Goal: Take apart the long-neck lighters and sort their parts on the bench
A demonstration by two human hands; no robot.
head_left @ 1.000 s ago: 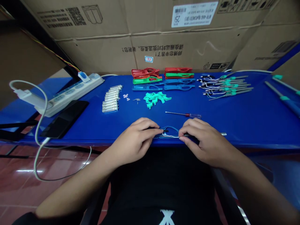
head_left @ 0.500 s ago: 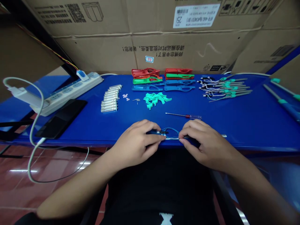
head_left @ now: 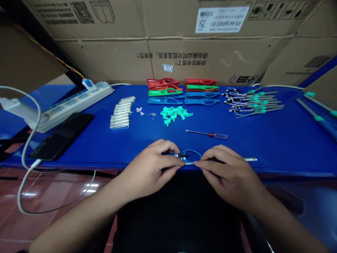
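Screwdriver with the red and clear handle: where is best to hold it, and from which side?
Take the screwdriver by its thick clear handle, from above and the right: it lies flat, thin shaft pointing left, handle end nearest the right hand.

The held wire [head_left: 191,151] has glossy blue plastic insulation, the screwdriver [head_left: 218,135] a metal shaft and clear plastic handle, the boxes [head_left: 168,59] matt cardboard.

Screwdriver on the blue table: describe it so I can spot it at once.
On the blue table, look just above the person's right hand. A small screwdriver lies alone there, steel shaft pointing left; its clear, red-collared handle sets it apart.
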